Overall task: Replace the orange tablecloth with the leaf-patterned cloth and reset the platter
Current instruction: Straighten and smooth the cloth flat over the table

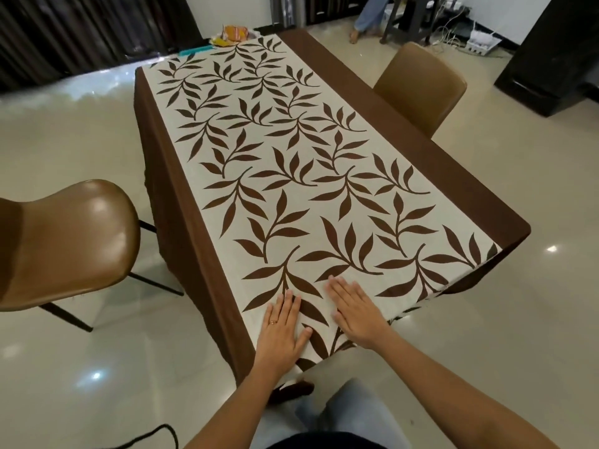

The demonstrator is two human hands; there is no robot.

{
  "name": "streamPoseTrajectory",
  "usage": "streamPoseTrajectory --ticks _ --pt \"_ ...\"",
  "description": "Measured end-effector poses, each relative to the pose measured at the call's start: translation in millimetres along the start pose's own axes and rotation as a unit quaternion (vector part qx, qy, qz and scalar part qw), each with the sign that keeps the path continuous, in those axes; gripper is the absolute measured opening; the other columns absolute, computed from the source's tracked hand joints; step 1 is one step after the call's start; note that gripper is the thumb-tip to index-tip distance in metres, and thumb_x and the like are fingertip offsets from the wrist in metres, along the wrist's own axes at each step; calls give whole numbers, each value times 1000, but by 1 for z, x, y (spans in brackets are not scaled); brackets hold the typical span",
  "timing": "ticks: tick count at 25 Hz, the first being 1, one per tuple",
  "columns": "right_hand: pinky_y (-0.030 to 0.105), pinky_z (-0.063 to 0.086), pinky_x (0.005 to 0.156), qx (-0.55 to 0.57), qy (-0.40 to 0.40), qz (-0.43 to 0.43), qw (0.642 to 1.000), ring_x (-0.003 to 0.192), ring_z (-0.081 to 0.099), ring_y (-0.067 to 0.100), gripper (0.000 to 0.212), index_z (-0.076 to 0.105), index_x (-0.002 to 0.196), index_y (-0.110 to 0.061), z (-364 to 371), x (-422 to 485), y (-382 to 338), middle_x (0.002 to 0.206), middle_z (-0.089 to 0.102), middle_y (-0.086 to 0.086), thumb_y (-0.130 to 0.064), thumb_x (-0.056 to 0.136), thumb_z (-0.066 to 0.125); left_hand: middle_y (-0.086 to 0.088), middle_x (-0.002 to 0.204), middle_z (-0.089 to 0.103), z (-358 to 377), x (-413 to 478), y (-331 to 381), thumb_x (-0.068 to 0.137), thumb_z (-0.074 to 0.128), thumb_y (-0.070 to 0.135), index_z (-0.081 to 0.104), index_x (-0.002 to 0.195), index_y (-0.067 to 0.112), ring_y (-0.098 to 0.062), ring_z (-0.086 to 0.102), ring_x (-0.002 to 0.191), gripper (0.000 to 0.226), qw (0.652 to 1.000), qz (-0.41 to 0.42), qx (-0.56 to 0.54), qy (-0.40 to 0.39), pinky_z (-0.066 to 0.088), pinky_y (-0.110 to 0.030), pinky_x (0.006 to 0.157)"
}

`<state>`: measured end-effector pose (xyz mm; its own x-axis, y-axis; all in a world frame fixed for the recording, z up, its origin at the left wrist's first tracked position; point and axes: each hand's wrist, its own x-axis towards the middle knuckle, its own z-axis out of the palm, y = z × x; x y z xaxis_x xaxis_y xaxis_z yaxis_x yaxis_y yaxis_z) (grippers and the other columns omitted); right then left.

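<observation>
Head view, the only one. The leaf-patterned cloth [291, 163] lay spread along the full length of the table. Its brown border [421, 150] showed as a broad band on the right and dropped over the edge on the left. No orange cloth showed on the tabletop. A small orange and yellow heap [236, 33] sat at the far end, too small to say whether it was the old cloth, the platter or something else. Judged step: smoothing the near end before the platter goes back. To do it well, I should keep both palms flat and light, then sweep from the middle outward toward the edges so creases run off rather than bunch. I should not drag, since the fabric will likely slide on the table. The cream panel looked set toward the left, so a check against both long edges seems worth making first. My left hand [283, 332] was open, fingers straight and close together, palm down on the cloth near the front edge, holding nothing. My right hand [355, 314] was likewise open and flat just beside it, the two apart, fingertips pointing up the table. One brown chair [64, 241] stood at the left, another [421, 89] at the right.
</observation>
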<state>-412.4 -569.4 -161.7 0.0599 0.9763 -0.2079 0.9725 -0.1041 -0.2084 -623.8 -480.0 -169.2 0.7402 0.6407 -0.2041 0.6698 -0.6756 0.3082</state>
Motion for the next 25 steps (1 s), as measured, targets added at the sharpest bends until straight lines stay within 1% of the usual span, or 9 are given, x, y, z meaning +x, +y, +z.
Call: streamPoseTrajectory --ticks 4,6,8,9,11,13,15,19,25 --pt "37 -14 119 1 -2 65 998 145 -22 12 60 -17 150 -23 -12 -2 61 156 -26 -5 -44 102 12 12 158 -21 -6 1 -2 94 11 65 -15 150 35 -6 -25 144 69 1000 -7 -23 7 -22 -28 116" --pt "35 -14 119 22 0 87 996 144 -25 11 63 -17 150 -21 -17 2 75 157 -24 -3 -44 102 16 10 162 0 -9 6 9 97 24 58 8 154 31 -8 -9 148 66 997 -52 -50 34 -14 -27 118" --pt "34 -14 118 43 -8 52 998 144 -26 10 64 -18 150 -19 -19 11 69 156 -28 -3 -45 101 13 5 159 22 -12 17 32 99 32 51 28 150 24 -12 12 148 57 987 -109 -84 80 -1 -27 118" --pt "35 -16 118 38 -13 13 999 144 -25 11 63 -18 150 -19 -17 15 61 156 -29 -3 -46 100 9 5 159 22 -12 27 47 100 32 48 29 150 23 -11 14 147 55 983 -125 -96 98 2 -26 118" --pt "38 -15 119 12 -24 -57 998 147 -17 15 61 -10 151 -17 -13 17 54 158 -21 -1 -44 100 9 8 160 2 -8 50 83 102 25 46 11 153 24 -8 -2 148 57 982 -123 -102 102 -5 -26 119" --pt "37 -6 117 10 -21 -61 998 149 -5 20 59 3 152 -13 -12 14 67 160 -4 3 -38 101 16 10 156 -17 4 70 116 103 17 46 -6 151 27 -7 -17 146 57 987 -105 -92 75 -13 -29 119" --pt "37 -6 117 15 -16 -60 998 149 -7 19 60 0 152 -14 -15 10 96 160 -7 2 -40 100 14 10 155 -27 17 82 133 100 7 51 -15 150 29 -10 -22 145 59 993 -101 -51 34 -16 -39 119" --pt "34 -15 117 10 -11 -61 998 145 -23 11 62 -15 151 -20 -25 6 153 156 -26 -3 -48 98 2 9 157 -24 27 84 133 94 -3 58 -19 150 32 -13 -24 145 63 992 -123 17 17 -16 -41 117" --pt "36 -15 119 3 -30 3 1000 143 -29 13 64 -20 149 -19 -50 -5 230 156 -28 -1 -46 101 13 5 162 -9 15 87 153 100 18 46 -5 154 27 -15 -20 146 62 983 -182 -2 23 -21 -41 117"
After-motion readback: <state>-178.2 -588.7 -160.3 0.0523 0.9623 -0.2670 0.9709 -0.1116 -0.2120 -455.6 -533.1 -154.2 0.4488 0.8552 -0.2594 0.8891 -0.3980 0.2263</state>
